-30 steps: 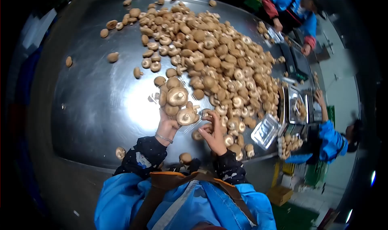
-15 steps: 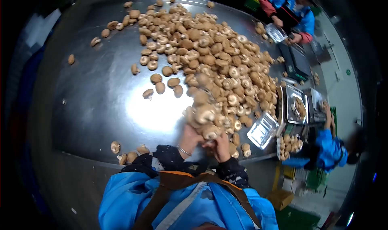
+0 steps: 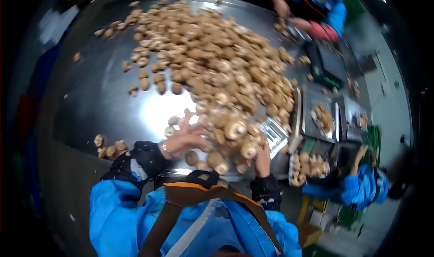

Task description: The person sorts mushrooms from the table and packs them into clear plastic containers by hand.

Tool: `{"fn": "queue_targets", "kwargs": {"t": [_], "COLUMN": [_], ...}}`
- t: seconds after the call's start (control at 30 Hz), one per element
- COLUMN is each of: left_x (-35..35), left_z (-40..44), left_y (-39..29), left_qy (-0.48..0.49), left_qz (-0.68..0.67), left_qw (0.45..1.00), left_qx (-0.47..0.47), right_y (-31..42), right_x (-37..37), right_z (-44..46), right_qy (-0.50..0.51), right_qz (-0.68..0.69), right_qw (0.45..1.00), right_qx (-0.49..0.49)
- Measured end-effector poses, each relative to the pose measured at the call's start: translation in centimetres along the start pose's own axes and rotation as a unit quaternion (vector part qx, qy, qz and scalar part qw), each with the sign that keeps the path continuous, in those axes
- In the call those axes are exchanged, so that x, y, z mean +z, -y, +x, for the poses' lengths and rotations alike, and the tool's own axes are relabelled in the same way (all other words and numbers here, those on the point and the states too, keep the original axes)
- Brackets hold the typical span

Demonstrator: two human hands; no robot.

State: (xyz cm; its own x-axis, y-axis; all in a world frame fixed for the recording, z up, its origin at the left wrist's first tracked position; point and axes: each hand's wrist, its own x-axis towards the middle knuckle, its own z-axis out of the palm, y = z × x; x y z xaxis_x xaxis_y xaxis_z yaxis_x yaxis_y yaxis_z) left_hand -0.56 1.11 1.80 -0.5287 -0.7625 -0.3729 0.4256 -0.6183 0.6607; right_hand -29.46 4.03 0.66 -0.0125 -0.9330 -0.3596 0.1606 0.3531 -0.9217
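Note:
My left hand (image 3: 186, 137) is open at the near edge of a heap of brown mushrooms (image 3: 217, 53), its fingers spread and blurred. Loose mushrooms lie just below and beside it. My right hand (image 3: 262, 161) is against the right side of a cluster of mushrooms (image 3: 235, 129); one pale-stemmed mushroom (image 3: 248, 149) touches it. Its fingers are partly hidden and smeared, so its grip is unclear. Just beyond that hand lies a clear plastic tray (image 3: 275, 136).
The metal table (image 3: 99, 108) carries a few stray mushrooms (image 3: 108, 149) near its front left edge. At right are a tray on a scale (image 3: 316, 117) and a crate of mushrooms (image 3: 309, 167). One co-worker (image 3: 312, 13) stands at the far right, another (image 3: 364, 184) at the right side.
My hands, together under a cluster of mushrooms before, have moved apart. The left has gone left and opened; the right has moved right. The whole view has shifted.

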Motion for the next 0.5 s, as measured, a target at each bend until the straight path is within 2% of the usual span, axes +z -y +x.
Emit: {"fn": "queue_targets", "kwargs": {"t": [0.03, 0.1, 0.3, 0.37, 0.47, 0.5], "left_x": [0.6, 4.1, 9.2, 10.6, 11.9, 12.1], "left_z": [1.2, 2.5, 6.5, 7.3, 8.8, 9.2], "left_y": [1.0, 1.9, 6.0, 5.7, 5.6, 5.4], "left_qy": [0.011, -0.038, 0.005, 0.052, 0.108, 0.099], "left_qz": [0.003, 0.016, -0.059, -0.078, -0.057, -0.029], "left_qw": [1.000, 0.999, 0.998, 0.995, 0.992, 0.994], "left_qx": [0.015, 0.007, -0.003, -0.029, -0.019, -0.025], "right_y": [-1.5, -0.5, 2.0, 2.3, 2.6, 2.7], "right_x": [-2.0, -4.9, -10.4, -11.6, -12.5, -12.7], "right_z": [0.8, 0.3, 0.5, 0.5, 0.1, -0.2], "right_qy": [0.004, 0.013, 0.059, 0.073, 0.051, 0.042], "right_qz": [0.013, -0.008, -0.028, -0.027, -0.016, -0.013], "right_qw": [0.999, 1.000, 0.997, 0.996, 0.998, 0.999], "right_qx": [-0.051, -0.011, 0.029, 0.033, 0.031, 0.030]}}
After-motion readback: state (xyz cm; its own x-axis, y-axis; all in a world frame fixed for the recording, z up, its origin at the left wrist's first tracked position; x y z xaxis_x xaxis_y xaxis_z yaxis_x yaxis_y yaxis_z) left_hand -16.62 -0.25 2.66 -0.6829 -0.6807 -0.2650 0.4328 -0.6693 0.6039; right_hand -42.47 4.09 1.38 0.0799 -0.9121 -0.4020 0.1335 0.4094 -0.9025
